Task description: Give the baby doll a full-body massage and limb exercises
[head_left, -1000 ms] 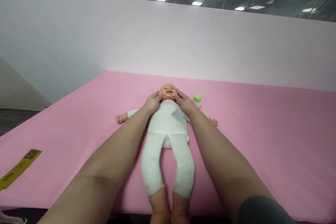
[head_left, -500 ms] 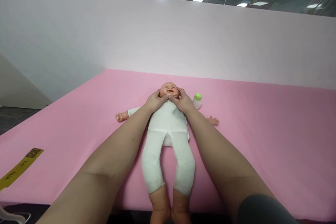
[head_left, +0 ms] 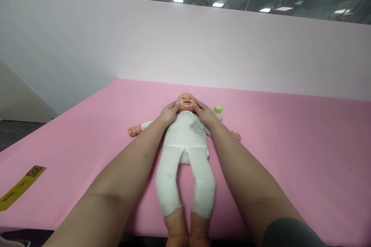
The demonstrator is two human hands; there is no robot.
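A baby doll [head_left: 185, 139] in a white suit lies on its back on the pink mat [head_left: 87, 150], head away from me, arms spread, bare feet at the near edge. My left hand [head_left: 168, 114] rests against the left side of the doll's head, thumb on its cheek. On the other side, my right hand [head_left: 204, 112] cups the head the same way. Both hands press lightly on the cheeks with fingers curved round the head.
A small bottle with a green cap [head_left: 218, 110] stands just right of the doll's head. A yellow label strip [head_left: 20, 187] lies on the mat at the near left. A pale partition wall [head_left: 185, 42] closes off the back.
My thumbs met under the doll's chin half a second ago; now they have slid back outward onto the cheeks, as they were one second ago.
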